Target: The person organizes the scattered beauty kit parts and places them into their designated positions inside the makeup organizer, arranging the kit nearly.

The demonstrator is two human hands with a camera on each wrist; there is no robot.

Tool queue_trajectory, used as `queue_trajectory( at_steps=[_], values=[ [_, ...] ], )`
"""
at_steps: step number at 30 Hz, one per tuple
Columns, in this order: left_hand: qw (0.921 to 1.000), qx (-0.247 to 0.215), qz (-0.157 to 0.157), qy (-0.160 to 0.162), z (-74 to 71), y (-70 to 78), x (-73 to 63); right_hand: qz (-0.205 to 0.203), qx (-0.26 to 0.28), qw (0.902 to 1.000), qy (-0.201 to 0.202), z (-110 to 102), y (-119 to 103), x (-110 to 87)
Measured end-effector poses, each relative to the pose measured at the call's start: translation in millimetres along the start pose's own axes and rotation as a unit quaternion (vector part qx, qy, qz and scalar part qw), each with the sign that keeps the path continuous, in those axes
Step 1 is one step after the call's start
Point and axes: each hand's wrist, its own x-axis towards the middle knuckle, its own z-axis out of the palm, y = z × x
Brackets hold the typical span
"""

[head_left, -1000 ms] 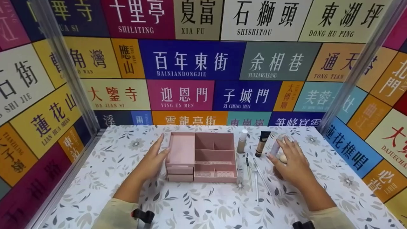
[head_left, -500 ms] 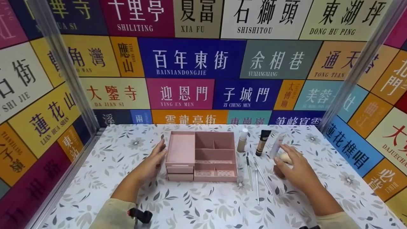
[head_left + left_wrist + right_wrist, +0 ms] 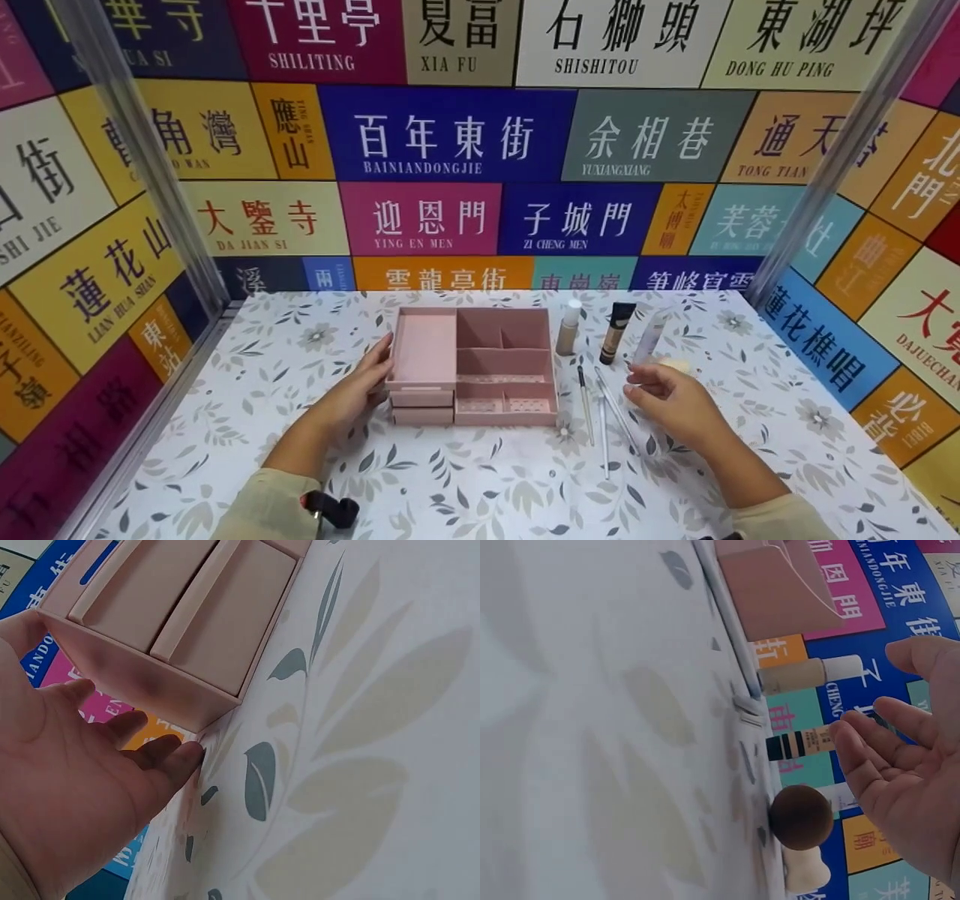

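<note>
On the table (image 3: pixel 487 495), in the head view, stands a pink box (image 3: pixel 426 349), with two small drawers (image 3: pixel 422 415) at the front of its left part and little spaces (image 3: pixel 506 330) in its right part. The left hand (image 3: pixel 355 388) is by the left side of the box; its fingers are loose and lie along that side, but I cannot tell if they touch it. Just right of the box stands a little bottle (image 3: pixel 568 330) with a white cap, then a black and tan tube (image 3: pixel 616 334), then a pale tube (image 3: pixel 647 339). Also right of the box, three thin brushes (image 3: pixel 586 409) lie flat. Past the brushes from the box is the right hand (image 3: pixel 671 405), its fingers softly bent and free, with a cream sponge (image 3: pixel 679 365) peeking out behind it. A bright wall (image 3: pixel 450 135) with big letters is behind the box. In the left wrist view, the left hand is relaxed, its palm showing, close to the box's side. In the right wrist view, the right hand is relaxed too and hides part of the black and tan tube. A brown ball (image 3: pixel 801 817) sits beside the sponge, well away from the box.
</note>
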Motion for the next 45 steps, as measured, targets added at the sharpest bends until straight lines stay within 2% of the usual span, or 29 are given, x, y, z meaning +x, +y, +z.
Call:
queue_trajectory(
  at_steps=[7,14,23,28,34,42,45],
  values=[
    [0.9997,-0.025,-0.003,-0.004,1.0,-0.5,-0.6,0.015,0.036,0.9989,-0.027,10,6,2.7],
    [0.9996,-0.028,-0.003,-0.005,2.2,1.2,-2.2,0.034,0.072,0.9945,-0.068,15,13,2.5],
    [0.9995,-0.032,-0.006,-0.006,2.0,0.9,-2.3,0.045,0.056,0.9951,-0.068,20,20,5.6],
    [0.9993,-0.034,-0.011,-0.002,2.1,0.7,-2.4,0.073,0.059,0.9938,-0.059,19,18,9.1],
    [0.999,-0.036,-0.025,0.01,2.5,1.6,-2.6,0.08,0.033,0.9942,-0.064,13,16,19.4],
    [0.9992,-0.031,-0.026,0.007,2.2,3.4,-3.5,0.053,-0.048,0.9951,-0.068,15,15,24.5],
    [0.9991,-0.031,-0.027,0.007,2.2,3.1,-4.3,0.054,-0.063,0.9943,-0.067,16,14,23.7]
  ],
)
